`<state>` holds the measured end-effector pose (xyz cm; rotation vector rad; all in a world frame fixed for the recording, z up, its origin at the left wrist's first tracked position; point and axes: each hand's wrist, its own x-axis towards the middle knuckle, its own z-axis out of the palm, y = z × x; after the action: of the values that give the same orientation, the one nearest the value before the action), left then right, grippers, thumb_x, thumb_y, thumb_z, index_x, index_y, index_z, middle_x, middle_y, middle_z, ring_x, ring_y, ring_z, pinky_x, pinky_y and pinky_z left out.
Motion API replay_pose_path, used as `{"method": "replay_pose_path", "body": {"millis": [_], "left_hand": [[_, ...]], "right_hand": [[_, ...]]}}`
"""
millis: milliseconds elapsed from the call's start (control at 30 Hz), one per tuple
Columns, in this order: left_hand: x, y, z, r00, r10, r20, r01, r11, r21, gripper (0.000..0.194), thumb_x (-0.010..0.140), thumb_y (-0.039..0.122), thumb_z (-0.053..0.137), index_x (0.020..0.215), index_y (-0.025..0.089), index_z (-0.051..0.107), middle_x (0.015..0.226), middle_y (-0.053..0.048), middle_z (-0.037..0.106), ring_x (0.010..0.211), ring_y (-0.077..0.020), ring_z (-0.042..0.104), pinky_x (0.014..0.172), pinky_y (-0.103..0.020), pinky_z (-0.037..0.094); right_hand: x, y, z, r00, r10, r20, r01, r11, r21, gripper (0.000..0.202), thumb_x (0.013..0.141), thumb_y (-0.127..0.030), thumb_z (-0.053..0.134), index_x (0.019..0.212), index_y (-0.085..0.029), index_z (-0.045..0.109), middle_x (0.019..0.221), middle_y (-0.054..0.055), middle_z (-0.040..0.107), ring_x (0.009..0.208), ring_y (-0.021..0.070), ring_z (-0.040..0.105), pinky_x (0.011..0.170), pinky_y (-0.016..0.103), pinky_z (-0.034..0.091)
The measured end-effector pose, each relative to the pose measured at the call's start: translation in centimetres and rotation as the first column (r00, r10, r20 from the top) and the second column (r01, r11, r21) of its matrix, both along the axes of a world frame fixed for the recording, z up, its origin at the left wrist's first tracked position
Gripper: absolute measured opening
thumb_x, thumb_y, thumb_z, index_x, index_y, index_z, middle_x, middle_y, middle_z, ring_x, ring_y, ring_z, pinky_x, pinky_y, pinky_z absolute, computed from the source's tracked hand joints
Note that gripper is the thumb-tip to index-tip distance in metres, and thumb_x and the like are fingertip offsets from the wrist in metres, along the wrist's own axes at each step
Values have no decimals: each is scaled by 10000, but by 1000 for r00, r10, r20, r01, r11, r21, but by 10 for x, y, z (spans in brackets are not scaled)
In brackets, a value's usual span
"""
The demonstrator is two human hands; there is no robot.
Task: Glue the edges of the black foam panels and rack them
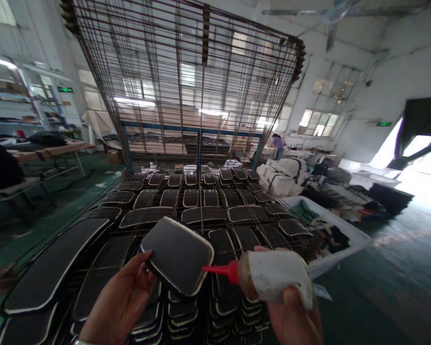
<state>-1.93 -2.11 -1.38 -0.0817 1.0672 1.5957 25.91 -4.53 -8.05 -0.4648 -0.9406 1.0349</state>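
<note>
My left hand point(125, 292) pinches the left edge of a dark grey panel point(179, 254) with rounded corners and a pale line along its rim. My right hand point(294, 311) is wrapped round a squeeze glue bottle point(273, 275) with a white covering and a red nozzle. The bottle lies nearly level, and its nozzle tip point(205, 269) points left at the panel's right edge, touching it or very close. Under both hands, many similar dark panels point(57, 263) with pale rims rest in rows on a wire rack.
Raised wire shelves point(201, 81) tilt up behind the rows of panels. To the right stands a white bin point(341, 254) holding fabric, with white bundles point(283, 175) behind it. A table point(57, 151) is on the left. A person point(277, 143) in purple works far back.
</note>
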Motion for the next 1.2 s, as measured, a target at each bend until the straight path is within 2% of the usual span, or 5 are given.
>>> {"method": "replay_pose_path", "body": {"millis": [233, 467, 700, 867, 1200], "left_hand": [[5, 4, 3, 1000, -4, -18, 3, 999, -54, 303, 953, -31, 436, 758, 141, 590, 576, 11, 688, 421, -105, 677, 408, -134, 578], [8, 19, 1, 999, -6, 44, 4, 999, 42, 322, 943, -4, 433, 707, 168, 570, 535, 49, 614, 380, -65, 576, 387, -120, 548], [28, 36, -13, 987, 6, 159, -27, 991, 131, 336, 978, 2, 423, 723, 164, 570, 546, 50, 620, 424, -60, 589, 532, -167, 627], [46, 39, -24, 989, -52, 137, 20, 974, 224, 291, 975, 7, 439, 890, 173, 662, 741, 6, 749, 686, -151, 753, 659, -340, 689], [67, 42, -33, 984, -76, 164, 47, 984, 173, 293, 969, -15, 452, 834, 161, 644, 712, 12, 736, 637, -114, 733, 629, -242, 652]], "right_hand": [[-15, -4, -6, 992, -77, -101, 67, 993, -94, 673, 781, -481, 950, 1304, -214, 620, 1242, 178, 642, 1080, 373, 642, 844, 455, 582], [-22, 13, 14, 750, 143, -645, -452, 823, -344, 453, 733, -318, 1021, 1066, -186, 743, 1116, 105, 716, 969, 261, 701, 722, 317, 612], [22, 40, 53, 667, -131, -733, -164, 934, -316, 663, 691, -249, 1027, 1244, -235, 661, 1356, 72, 594, 1205, 322, 586, 651, 280, 597], [20, 35, 40, 669, -139, -730, -156, 934, -321, 709, 672, -281, 1045, 1259, -247, 648, 1410, 82, 548, 1226, 334, 567, 649, 261, 591], [7, 40, 21, 746, -136, -652, -117, 937, -329, 512, 686, -313, 1041, 1093, -279, 732, 1245, 16, 667, 1056, 250, 673, 728, 289, 623]]}}
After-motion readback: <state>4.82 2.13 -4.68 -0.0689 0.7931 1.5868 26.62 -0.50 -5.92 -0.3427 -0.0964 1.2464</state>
